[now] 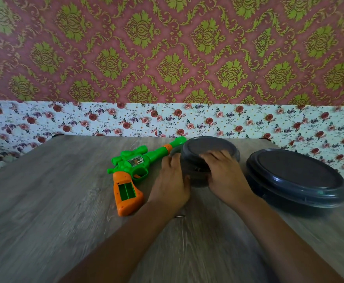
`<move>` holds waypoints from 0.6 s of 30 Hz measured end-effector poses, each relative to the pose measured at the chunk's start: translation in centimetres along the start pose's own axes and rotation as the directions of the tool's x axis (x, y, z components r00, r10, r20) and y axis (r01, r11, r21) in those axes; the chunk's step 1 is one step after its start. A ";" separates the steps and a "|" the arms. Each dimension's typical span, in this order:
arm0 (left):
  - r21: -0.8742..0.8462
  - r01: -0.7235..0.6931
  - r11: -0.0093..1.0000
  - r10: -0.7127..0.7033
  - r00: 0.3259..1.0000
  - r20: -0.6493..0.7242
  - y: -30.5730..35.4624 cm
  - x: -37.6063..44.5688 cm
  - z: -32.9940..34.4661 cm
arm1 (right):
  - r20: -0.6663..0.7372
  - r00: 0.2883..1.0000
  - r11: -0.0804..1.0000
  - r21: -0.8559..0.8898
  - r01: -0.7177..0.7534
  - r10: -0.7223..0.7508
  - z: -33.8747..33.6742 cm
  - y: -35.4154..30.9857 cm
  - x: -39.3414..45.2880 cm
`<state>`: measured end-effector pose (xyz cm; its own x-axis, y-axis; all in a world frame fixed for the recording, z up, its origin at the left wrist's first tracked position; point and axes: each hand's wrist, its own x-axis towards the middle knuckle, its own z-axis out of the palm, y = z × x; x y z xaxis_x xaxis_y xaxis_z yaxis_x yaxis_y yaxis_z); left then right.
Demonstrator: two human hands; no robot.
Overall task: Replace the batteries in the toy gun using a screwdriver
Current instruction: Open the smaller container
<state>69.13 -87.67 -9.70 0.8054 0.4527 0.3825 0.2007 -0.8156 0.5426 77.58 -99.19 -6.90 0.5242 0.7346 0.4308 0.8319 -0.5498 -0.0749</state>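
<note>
Both hands grip a small dark round container (199, 176) at table centre: left hand (172, 180) curled on its side at 9 o'clock, right hand (224, 172) at 3 o'clock with fingers over its tilted lid (209, 149). Just at 9 o'clock of them on the wooden table (54, 201) lies the green-and-orange toy gun (134, 170), its grip's battery compartment (127, 192) open, muzzle toward 1 o'clock. Another dark lidded container (297, 178) sits at 3 o'clock.

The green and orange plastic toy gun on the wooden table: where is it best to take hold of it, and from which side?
Probably by the orange handle of the green and orange plastic toy gun, coming from above at the near end. It lies flat on the wooden table, handle toward the person and free on both sides. Pinch its edges, not the open battery bay facing up.
</note>
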 end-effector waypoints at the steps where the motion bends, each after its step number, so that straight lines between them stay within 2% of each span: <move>1: -0.011 0.005 1.000 -0.005 1.000 0.001 -0.1 0.1 0.0 | -0.007 1.000 1.000 0.021 0.020 -0.019 0.1 -0.2 0.0; 6: 0.004 -0.011 1.000 0.011 1.000 0.018 -0.4 0.3 -0.1 | -0.007 0.999 0.978 0.202 0.049 -0.049 0.6 -1.2 0.1; 9: 0.057 -0.002 0.998 0.000 0.999 0.032 -0.5 0.2 0.0 | -0.028 0.999 0.969 0.243 0.051 -0.045 0.6 -1.4 0.2; 11: 0.115 -0.009 0.993 0.004 0.999 0.041 -0.7 0.2 0.1 | -0.078 0.997 0.983 0.181 0.043 -0.030 0.7 -0.9 0.1; 13: 0.159 -0.017 0.987 0.010 0.999 0.046 -0.9 0.2 0.2 | -0.110 0.994 0.999 0.037 0.019 -0.015 1.0 -0.2 0.1; 15: 0.176 -0.024 0.984 0.016 0.999 0.047 -1.0 0.2 0.4 | -0.100 0.995 0.999 -0.047 -0.009 0.004 1.1 0.2 0.0; 18: 0.155 -0.016 0.988 0.009 0.999 0.051 -1.0 0.2 0.6 | -0.062 0.997 0.998 -0.015 -0.056 0.055 1.1 0.2 0.0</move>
<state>69.37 -86.96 -10.60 0.8343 0.4269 0.3488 0.2714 -0.8688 0.4141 77.96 -98.89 -7.88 0.5572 0.6767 0.4813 0.7982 -0.5963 -0.0855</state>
